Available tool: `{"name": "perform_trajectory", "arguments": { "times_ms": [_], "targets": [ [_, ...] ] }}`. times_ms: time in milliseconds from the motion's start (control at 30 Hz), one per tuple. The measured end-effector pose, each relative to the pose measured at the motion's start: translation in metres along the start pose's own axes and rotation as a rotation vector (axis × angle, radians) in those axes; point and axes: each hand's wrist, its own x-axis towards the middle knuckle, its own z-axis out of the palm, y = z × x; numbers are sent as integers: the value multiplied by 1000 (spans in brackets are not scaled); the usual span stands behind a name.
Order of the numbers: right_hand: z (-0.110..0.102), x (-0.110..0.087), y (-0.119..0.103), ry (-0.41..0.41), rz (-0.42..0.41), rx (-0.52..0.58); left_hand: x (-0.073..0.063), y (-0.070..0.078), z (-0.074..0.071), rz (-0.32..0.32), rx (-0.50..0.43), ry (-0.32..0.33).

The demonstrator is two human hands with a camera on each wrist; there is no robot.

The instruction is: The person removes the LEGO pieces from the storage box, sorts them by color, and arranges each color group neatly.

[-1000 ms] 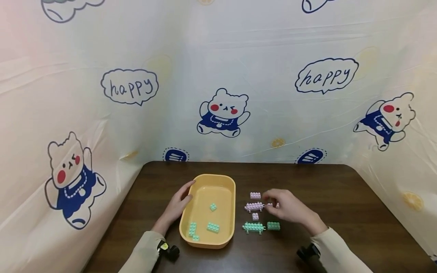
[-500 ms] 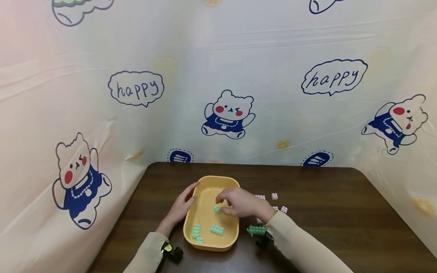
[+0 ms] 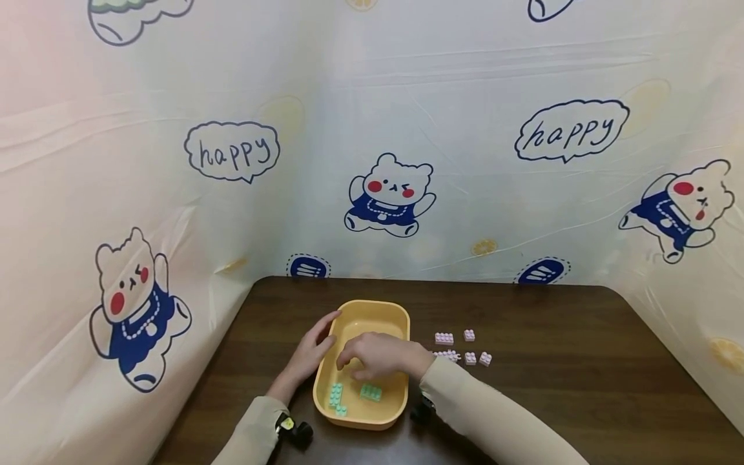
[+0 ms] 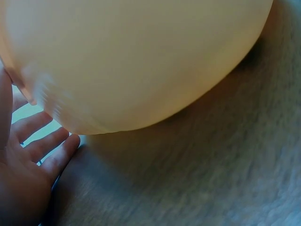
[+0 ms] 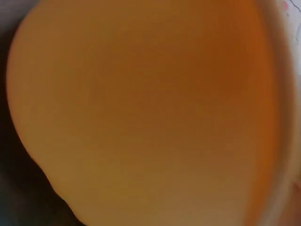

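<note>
My left hand point(image 3: 310, 354) lies along the left rim of a yellow tray point(image 3: 379, 309), fingers mostly straight. In the left wrist view its fingertips point(image 4: 70, 141) touch the outer wall. My right hand point(image 3: 374, 355) reaches over the tray's inside, palm down and fingers bent towards the floor; a gap shows between forefinger and thumb. A part of the tray floor lies hidden under it. Near the front of the tray lie a green eight-stud brick point(image 3: 335, 394), a small green brick point(image 3: 341, 411) and another green brick point(image 3: 371, 392). The right wrist view shows mainly blurred yellow wall.
Right of the tray, several pink bricks stand on the dark wooden table point(image 3: 558, 361): a longer one point(image 3: 444, 338), small ones point(image 3: 469, 335) and a long piece with side pegs point(image 3: 446, 355). The right sleeve point(image 3: 476, 400) covers the table nearer me. A printed curtain hangs behind.
My right hand has moved left from the pink bricks to above the tray, then slightly farther left and nearer me. A small green brick in the tray is now hidden. My left hand stays.
</note>
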Motion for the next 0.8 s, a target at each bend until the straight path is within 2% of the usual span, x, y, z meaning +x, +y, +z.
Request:
{"name": "perform_trajectory", "arguments": {
  "times_ms": [133, 300, 500, 633, 800],
  "targets": [
    [8, 6, -5, -42, -42, -28, 3, -10, 1, 9, 2, 11],
    [13, 10, -9, -58, -65, -48, 3, -11, 2, 4, 0, 25],
    [14, 13, -10, -82, -108, -85, 9, -8, 2, 36, 2, 28],
    [16, 15, -11, -103, -95, -117, 10, -9, 3, 40, 2, 15],
    [22, 18, -15, -118, -94, -124, 7, -12, 4, 19, 9, 33]
  ]
}}
